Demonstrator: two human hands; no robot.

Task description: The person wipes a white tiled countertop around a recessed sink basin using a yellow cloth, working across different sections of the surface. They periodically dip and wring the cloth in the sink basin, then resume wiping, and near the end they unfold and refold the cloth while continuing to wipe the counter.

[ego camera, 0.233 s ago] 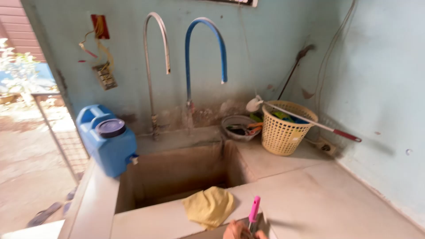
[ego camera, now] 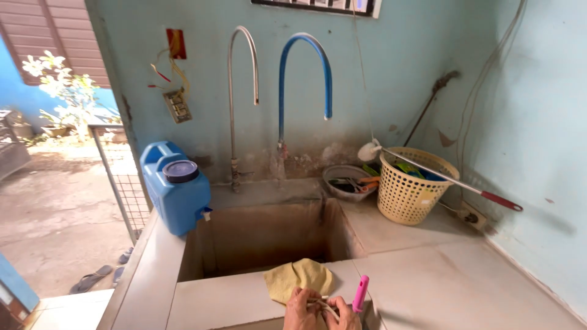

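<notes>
A pink-handled tool [ego camera: 360,294] is standing upright at the counter's [ego camera: 440,281] front edge, gripped by the right hand [ego camera: 345,315]. The left hand [ego camera: 301,310] is pinching a thin pale strip [ego camera: 324,304] beside it, both just in front of a yellow cloth [ego camera: 299,278] lying by the concrete sink [ego camera: 269,235].

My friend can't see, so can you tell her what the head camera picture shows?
At the bottom edge, two hands, left hand and right hand, hold a thin pale stick beside a pink handle and a yellow cloth, in front of a deep concrete sink. A blue water jug stands left, a cream basket right.
</notes>
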